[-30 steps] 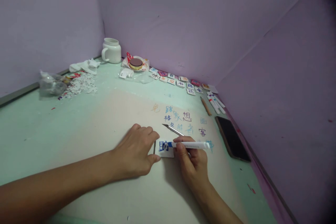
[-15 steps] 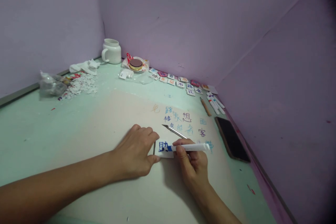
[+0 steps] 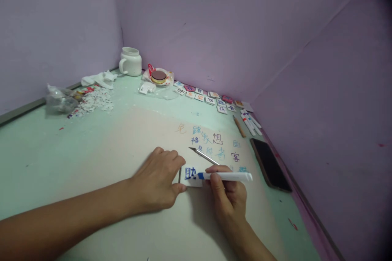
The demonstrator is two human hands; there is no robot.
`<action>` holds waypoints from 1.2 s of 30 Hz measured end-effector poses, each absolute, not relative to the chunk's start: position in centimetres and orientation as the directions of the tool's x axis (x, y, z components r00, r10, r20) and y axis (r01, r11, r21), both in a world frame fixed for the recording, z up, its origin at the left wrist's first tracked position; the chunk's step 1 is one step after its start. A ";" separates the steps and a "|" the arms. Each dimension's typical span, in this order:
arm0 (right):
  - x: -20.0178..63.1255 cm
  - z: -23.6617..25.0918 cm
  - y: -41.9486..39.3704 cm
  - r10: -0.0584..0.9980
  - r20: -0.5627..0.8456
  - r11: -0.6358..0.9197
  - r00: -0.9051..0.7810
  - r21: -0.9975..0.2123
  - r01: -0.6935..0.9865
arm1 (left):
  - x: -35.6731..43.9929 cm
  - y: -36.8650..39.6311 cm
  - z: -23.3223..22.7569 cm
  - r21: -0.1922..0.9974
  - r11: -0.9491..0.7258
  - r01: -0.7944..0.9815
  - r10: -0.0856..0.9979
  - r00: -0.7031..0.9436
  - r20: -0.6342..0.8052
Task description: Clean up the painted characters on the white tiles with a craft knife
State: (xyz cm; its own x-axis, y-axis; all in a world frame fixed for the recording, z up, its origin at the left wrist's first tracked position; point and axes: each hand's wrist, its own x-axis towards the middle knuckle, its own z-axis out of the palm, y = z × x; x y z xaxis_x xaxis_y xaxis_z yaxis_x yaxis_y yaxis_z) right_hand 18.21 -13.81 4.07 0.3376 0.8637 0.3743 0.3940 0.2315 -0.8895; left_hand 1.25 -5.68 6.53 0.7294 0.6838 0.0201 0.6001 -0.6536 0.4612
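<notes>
While the left hand (image 3: 159, 181) lies flat on the worktop (image 3: 45, 159), its fingers (image 3: 176, 159) are closed lightly against the left edge of a small white tile (image 3: 190, 176), with the thumb against the tile's near corner; this hold appears intended to stop the tile sliding under pen pressure. The tile rests on the pale, worn middle of the worktop, directly between the two hands, and carries a partly drawn blue character. The right hand (image 3: 229, 195) grips a white marker with a blue tip (image 3: 225, 176), fingers wrapped narrowly around the barrel, the tip touching the tile's right half. The same hand also carries a thin metal blade tool (image 3: 203, 155), its point angled up and away from the tile, apparently parked there to stay within reach.

Ink characters in several colours (image 3: 214, 142) are written on the worktop just beyond the tile. A black phone (image 3: 269, 165) lies to the right, near the wall. Further back sit a row of finished lettered tiles (image 3: 208, 97), spare markers (image 3: 251, 122) and a wooden pencil (image 3: 239, 126). A white mug (image 3: 130, 62), a round tin (image 3: 158, 76), crumpled tissue (image 3: 99, 78) and paper scraps (image 3: 92, 100) occupy the far left corner.
</notes>
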 end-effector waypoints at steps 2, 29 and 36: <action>18.1 4.1 -14.0 0.851 0.392 0.250 0.350 -0.888 0.386 | 1.3 -5.7 6.7 0.466 -0.646 0.605 0.687 0.727 0.008; 18.0 4.2 -14.0 0.882 0.334 0.181 0.331 -0.891 0.415 | 1.3 -5.7 6.8 0.456 -0.645 0.614 0.683 0.731 -0.019; 17.8 4.3 -14.1 0.876 0.348 0.215 0.333 -0.901 0.376 | 1.3 -5.6 6.8 0.462 -0.645 0.609 0.681 0.732 -0.015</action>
